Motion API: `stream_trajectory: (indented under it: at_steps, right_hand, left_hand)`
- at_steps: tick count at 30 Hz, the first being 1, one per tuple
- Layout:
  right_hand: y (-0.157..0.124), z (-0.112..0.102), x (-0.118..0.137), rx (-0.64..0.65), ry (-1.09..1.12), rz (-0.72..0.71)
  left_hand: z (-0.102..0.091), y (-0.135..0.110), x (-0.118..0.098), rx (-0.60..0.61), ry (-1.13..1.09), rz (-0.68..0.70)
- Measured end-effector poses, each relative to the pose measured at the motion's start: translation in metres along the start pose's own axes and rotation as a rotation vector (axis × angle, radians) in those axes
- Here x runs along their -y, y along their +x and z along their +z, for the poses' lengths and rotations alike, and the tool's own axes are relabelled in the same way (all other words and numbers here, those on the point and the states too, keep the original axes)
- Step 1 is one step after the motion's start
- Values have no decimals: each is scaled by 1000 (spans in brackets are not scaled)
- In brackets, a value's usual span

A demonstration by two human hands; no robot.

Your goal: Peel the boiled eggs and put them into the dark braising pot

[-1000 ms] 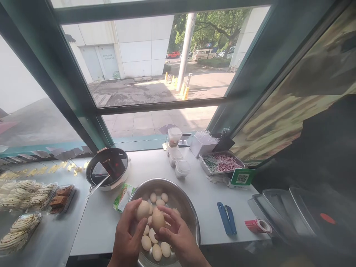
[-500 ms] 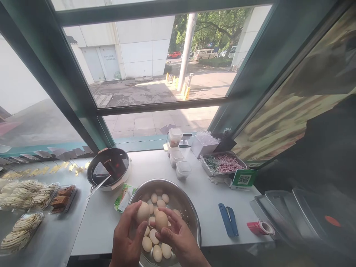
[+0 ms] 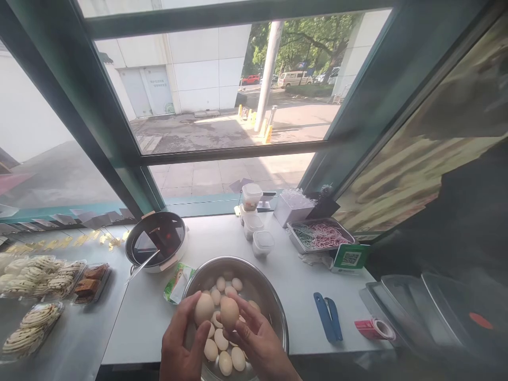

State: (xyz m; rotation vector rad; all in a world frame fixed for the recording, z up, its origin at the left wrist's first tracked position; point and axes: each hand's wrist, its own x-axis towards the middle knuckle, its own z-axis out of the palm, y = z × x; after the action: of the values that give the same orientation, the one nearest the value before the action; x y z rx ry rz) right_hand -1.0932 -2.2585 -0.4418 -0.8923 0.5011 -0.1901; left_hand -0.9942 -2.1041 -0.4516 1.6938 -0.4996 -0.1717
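Over a large steel bowl (image 3: 273, 296) of eggs, my left hand (image 3: 183, 330) is closed on a pale brown egg (image 3: 204, 308) between thumb and fingers. Beside it, my right hand (image 3: 256, 330) grips another egg (image 3: 229, 313), slightly browner, by its fingertips. The two held eggs are side by side with a narrow gap between them. Several loose eggs (image 3: 225, 363) lie in the bowl below, some of them hidden behind my hands. A green and white packet (image 3: 179, 283) rests against the bowl's left side.
A pot of dark liquid (image 3: 166, 241) with a ladle stands back left. Packaged rolls (image 3: 34, 328) lie at the left. Small lidded tubs (image 3: 263, 243), a tray of coloured strands (image 3: 317, 234), a QR sign (image 3: 351, 257), a blue peeler-like tool (image 3: 327, 317) and a red tape roll (image 3: 374, 329) are around.
The egg in my right hand has turned a little and sits slightly closer to the left one. Both hands stay over the bowl; the view has shifted slightly.
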Motion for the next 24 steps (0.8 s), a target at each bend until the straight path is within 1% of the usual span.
stream_trajectory:
  at_steps: [2, 5, 6, 8, 9, 10, 13, 14, 16, 17, 18, 20, 21, 22, 24]
  right_hand:
    - [-1, 1, 0, -5, 26, 20]
    - [1, 0, -2, -9, 31, 43]
    - [1, -1, -2, 7, 27, 45]
    - [3, -2, -4, 56, 19, 44]
    - [3, -1, -4, 70, 16, 42]
    - [3, 0, -5, 68, 17, 38]
    - [2, 4, -6, -3, 52, 8]
    - [2, 6, -6, -20, 70, 2]
    - [1, 8, -6, -35, 94, 7]
    - [2, 8, -6, -45, 95, 12]
    - [2, 8, -6, -62, 84, 17]
    - [5, 5, -8, -104, 32, 20]
    - [7, 2, -10, -118, -3, 18]
    - [10, 0, -13, -122, -37, 17]
    - [15, -6, -24, -96, -91, 32]
  left_hand:
    - [-2, 5, -2, 63, 10, 44]
    - [-8, 15, -4, 28, 21, 52]
    - [-10, 18, -4, 47, 36, 65]
    - [-15, 23, -4, 158, 74, 122]
    - [-15, 24, -4, 195, 82, 144]
    - [-15, 23, -4, 187, 75, 146]
    - [-8, 13, -3, 14, 13, 99]
    - [-5, 9, -3, -3, 2, 104]
    - [0, 2, -1, 31, -8, 113]
    - [1, 1, 1, 47, -29, 83]
    - [0, 1, 4, 52, -76, 22]
    - [-6, 6, 11, 64, -212, -141]
    - [-10, 10, 14, 105, -257, -202]
    - [-14, 14, 18, 173, -260, -235]
    - [-18, 22, 21, 354, -128, -225]
